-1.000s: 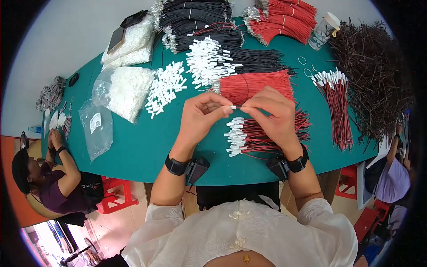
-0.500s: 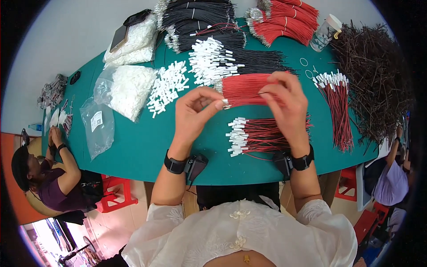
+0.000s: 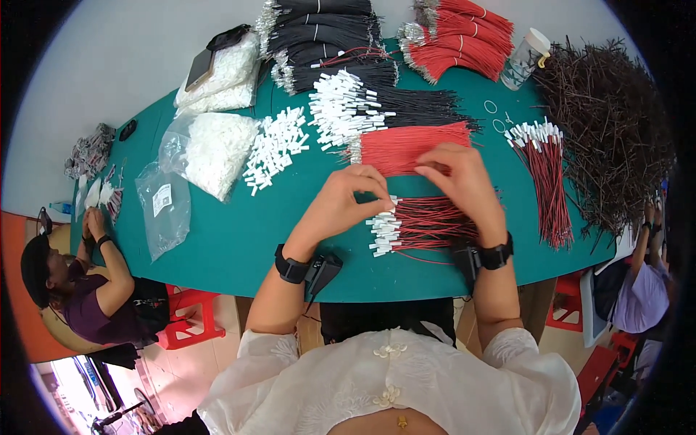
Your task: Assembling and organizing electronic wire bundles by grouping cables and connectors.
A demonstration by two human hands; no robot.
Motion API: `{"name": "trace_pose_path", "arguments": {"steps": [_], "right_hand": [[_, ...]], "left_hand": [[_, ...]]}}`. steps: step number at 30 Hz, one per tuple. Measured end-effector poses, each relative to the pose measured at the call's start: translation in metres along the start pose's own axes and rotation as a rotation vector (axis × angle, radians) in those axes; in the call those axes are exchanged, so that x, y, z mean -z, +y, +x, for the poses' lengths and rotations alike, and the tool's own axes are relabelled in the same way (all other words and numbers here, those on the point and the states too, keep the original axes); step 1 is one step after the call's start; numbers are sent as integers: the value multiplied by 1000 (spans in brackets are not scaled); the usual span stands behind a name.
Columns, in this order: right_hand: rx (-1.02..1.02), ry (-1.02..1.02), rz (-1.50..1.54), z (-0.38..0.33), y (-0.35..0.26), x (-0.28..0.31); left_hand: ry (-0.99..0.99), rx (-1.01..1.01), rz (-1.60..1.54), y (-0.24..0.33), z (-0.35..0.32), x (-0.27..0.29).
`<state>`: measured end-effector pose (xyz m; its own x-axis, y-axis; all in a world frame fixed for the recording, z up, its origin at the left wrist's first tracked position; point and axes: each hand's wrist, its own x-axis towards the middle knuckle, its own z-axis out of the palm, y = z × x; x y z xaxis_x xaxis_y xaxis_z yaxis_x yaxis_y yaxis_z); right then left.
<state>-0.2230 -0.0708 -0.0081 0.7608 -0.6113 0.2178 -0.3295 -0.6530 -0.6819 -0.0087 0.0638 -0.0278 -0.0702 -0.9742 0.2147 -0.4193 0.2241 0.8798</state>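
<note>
On the near side of the red wire bundle (image 3: 399, 145), where capped wires (image 3: 431, 217) lie side by side, seemingly so tips align, the left hand (image 3: 344, 201) pinches a white connector (image 3: 392, 202), while the right hand (image 3: 468, 183) (whether grasping anything, I cannot tell) hovers at the bundle's lower edge.

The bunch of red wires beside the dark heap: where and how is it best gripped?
Probably around the middle of the red bunch, from above and the left, with a grip across its length. It lies long and narrow, its white plugs fan out at the far end, and the dark heap crowds its right side.
</note>
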Motion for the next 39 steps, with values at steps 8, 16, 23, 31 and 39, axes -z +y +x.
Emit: {"name": "trace_pose_path", "arguments": {"steps": [8,16,23,31,39], "right_hand": [[277,183,-179,15,13,-52],[333,183,-203,19,24,-57],[365,195,-156,20,24,-56],[348,240,-80,23,22,-58],[182,326,350,12,-7,-42]], "left_hand": [[-278,282,-89,13,18,20],[417,-77,729,-35,68,35],[440,-96,823,-43,81,38],[516,219,88,-21,37,26],[393,342,-714,-32,9,12]]}}
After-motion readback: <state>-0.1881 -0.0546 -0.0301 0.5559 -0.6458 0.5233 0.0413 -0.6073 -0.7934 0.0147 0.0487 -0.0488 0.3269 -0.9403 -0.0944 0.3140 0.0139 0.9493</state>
